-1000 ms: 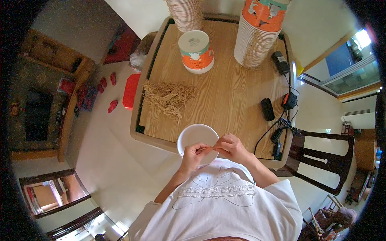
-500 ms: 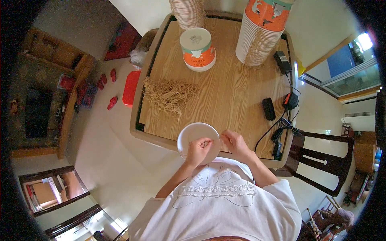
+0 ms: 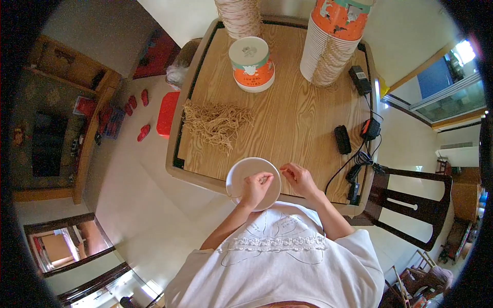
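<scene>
A white paper bucket (image 3: 237,177) is at the table's near edge, against my shirt, its open mouth facing up. My left hand (image 3: 254,190) is over the mouth, thumb and fingertips pinched together; what they hold is too small to make out. Just off the bucket's right rim, my right hand (image 3: 301,181) is also in a pinch, its contents likewise unclear. A thin tan strand shows at the bucket's left rim. Beyond the bucket, a loose heap of tan twine (image 3: 218,124) lies on the wooden table (image 3: 282,123).
An orange, green and white paper bucket (image 3: 252,74) stands upside down farther back. Two tall stacks of nested buckets (image 3: 239,19) rise behind, the right stack (image 3: 326,51) with twine hanging down it. Black adapters (image 3: 360,79) and cables line the right side, near a dark chair (image 3: 416,205).
My left hand's pinched fingers have lifted slightly over the bucket's mouth. My right hand has shifted a little up and left, staying close to the rim.
</scene>
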Motion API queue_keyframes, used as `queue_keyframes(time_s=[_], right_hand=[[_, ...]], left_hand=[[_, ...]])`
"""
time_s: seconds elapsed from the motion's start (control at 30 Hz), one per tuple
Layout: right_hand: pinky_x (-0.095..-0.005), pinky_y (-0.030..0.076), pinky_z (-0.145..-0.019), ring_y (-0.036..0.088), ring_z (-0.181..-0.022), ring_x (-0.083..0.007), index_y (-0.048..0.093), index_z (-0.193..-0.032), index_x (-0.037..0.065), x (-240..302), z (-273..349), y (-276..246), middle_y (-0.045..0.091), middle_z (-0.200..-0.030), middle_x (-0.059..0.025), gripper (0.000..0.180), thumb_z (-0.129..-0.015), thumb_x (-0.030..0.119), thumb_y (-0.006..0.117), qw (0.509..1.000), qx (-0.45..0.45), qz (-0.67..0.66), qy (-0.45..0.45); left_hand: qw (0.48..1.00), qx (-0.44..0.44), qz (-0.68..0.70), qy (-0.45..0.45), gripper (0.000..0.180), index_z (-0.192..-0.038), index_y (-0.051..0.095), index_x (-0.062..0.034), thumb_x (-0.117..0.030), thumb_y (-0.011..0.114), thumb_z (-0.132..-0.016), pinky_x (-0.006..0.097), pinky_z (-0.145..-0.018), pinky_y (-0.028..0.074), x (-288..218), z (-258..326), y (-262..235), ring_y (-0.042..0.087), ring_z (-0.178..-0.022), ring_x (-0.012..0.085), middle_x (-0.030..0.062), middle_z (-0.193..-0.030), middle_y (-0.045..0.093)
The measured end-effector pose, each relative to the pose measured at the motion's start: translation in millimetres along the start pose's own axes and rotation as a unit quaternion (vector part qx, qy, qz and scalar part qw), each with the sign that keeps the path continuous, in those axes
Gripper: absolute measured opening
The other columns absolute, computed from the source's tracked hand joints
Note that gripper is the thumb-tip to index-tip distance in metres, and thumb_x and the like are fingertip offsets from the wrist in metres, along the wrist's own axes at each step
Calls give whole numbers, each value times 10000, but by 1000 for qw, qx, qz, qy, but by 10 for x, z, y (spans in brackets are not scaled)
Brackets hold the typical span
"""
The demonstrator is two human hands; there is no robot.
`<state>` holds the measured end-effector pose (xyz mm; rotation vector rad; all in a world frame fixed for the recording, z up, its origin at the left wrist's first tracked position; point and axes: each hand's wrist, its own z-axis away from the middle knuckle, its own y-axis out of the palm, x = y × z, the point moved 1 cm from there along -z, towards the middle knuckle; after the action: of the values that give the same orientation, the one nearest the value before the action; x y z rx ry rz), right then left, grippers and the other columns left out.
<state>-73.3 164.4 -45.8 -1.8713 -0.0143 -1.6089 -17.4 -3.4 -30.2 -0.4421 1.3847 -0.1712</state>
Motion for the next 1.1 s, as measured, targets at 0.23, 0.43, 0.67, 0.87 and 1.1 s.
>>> queue_keyframes(time_s=[0.23,0.43,0.67,0.87,1.1], right_hand=[[-373,482,-659,591,-777,-323,589,-916,30,61,-21,-7,599,-850,-151,113,-819,77,555,999,28,-24,31],[-281,455,-569,565,-674,-192,613,-937,36,80,-26,20,585,-801,-98,144,-797,47,585,998,34,-52,13],[-337,468,-624,581,-711,-276,599,-876,18,110,-85,-24,583,-793,-133,109,-776,62,601,998,34,-48,8],[-345,468,-609,589,-719,-310,584,-846,13,68,-180,2,589,-788,-146,88,-790,80,580,995,14,-86,57],[-284,466,-604,572,-655,-157,572,-875,15,159,-517,-48,590,-735,-120,117,-800,104,577,998,43,44,21]], left_hand=[[1000,19,-16,-18,99,-824,658,-14,-100,641,-780,231,-597,471,-38,-24,-2,602,-659,83,65,-758,671],[999,21,-21,-16,92,-826,651,-3,-81,634,-781,240,-566,466,108,-49,67,592,-640,88,65,-729,661],[997,17,-75,15,147,-899,635,-32,-61,635,-754,270,-601,470,-22,-58,56,597,-694,138,72,-769,626],[943,-24,-254,213,210,-937,609,-109,-62,606,-732,378,-652,492,-287,-260,-80,601,-776,261,75,-900,562],[917,114,-346,165,117,-833,604,-79,-160,600,-748,424,-659,469,-58,-629,-156,586,-757,299,108,-821,572]])
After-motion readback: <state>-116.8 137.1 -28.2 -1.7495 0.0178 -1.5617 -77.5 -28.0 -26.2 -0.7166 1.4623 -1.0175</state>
